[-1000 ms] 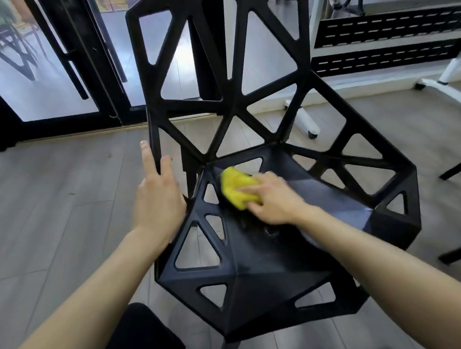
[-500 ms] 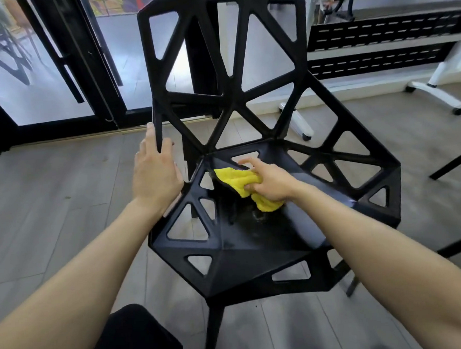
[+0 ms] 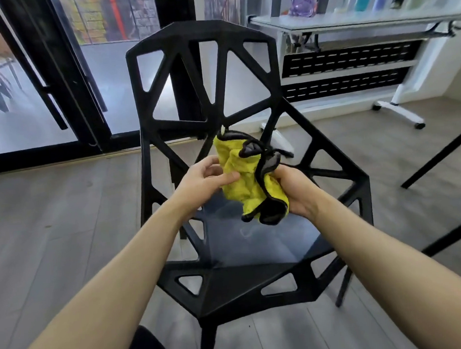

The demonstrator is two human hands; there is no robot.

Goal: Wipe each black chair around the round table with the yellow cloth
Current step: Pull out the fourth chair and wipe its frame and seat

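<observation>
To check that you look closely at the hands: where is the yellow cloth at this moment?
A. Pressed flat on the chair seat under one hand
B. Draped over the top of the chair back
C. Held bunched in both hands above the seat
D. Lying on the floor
C: the yellow cloth is bunched between the left hand and right hand, clear of the black chair seat.

Both bare forearms reach forward from the bottom corners of the view and converge toward the centre. The left hand [image 3: 206, 179] is raised at about ten o'clock from the right hand [image 3: 296, 190], palm turned inward, its thumb and curled fingers pinching the edge of the yellow cloth [image 3: 247, 178]. The right hand sits slightly lower, palm up and toward the left, fingers wrapped around the bunched cloth in a full grip. The two hands are near each other, joined only by the cloth.
</observation>
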